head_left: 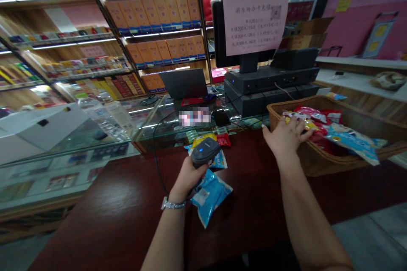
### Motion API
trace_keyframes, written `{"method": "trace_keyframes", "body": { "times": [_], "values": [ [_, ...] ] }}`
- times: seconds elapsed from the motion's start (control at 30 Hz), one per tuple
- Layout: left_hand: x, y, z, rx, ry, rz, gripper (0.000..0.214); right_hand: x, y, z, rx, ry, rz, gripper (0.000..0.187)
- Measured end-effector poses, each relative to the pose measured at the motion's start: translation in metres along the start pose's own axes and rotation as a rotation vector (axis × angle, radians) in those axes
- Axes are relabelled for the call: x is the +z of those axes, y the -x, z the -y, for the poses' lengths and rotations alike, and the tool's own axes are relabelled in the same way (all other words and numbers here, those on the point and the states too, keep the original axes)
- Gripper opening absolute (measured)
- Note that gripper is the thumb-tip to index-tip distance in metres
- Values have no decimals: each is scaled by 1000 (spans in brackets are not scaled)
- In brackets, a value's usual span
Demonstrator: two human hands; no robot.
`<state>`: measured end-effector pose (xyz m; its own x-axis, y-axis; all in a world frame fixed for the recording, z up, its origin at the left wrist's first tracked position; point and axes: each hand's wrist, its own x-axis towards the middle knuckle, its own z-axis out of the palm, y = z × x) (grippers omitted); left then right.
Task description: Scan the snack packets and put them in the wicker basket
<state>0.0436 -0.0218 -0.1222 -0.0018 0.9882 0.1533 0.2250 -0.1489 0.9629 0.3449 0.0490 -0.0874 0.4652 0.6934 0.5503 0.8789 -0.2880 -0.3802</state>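
Observation:
My left hand (187, 174), with a watch on the wrist, is closed around the grip of a dark handheld barcode scanner (205, 151) whose cable runs back across the counter. Just under it lies a blue snack packet (210, 194) on the dark red counter (121, 216). Further back lie more small packets, yellow, red and blue (212, 139). My right hand (286, 135) reaches over the rim of a wicker basket (324, 163). Its fingers are spread and rest on the red and yellow snack packets (313, 120) inside.
A cash register with a screen and a pink paper notice (254, 23) stands behind the basket. An open laptop (186, 84) and a plastic water bottle (104, 118) sit on the glass display case. Shelves of boxed goods line the back wall.

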Motion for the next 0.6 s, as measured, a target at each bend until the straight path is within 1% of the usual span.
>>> {"method": "trace_keyframes", "body": {
  "times": [0.1,0.2,0.27,0.33,0.47,0.53,0.6],
  "values": [
    [0,0,-2,8,-76,19,10,-10,-9,-3,-6,52,100,78],
    [-1,1,-3,7,-95,15,13,-20,-18,-7,-22,66,166,70],
    [-1,1,-3,13,-94,14,13,-24,-23,-8,-8,65,180,67],
    [-1,1,-3,23,-90,14,12,-22,-26,-8,6,76,169,69],
    [-3,1,-4,40,-59,-2,9,-11,-32,-8,29,98,142,73],
    [-5,1,-4,41,-44,-17,8,-6,-34,-9,46,95,140,72],
    [-6,1,-5,39,-34,-32,9,-3,-33,-8,61,92,113,68]
  ]
}}
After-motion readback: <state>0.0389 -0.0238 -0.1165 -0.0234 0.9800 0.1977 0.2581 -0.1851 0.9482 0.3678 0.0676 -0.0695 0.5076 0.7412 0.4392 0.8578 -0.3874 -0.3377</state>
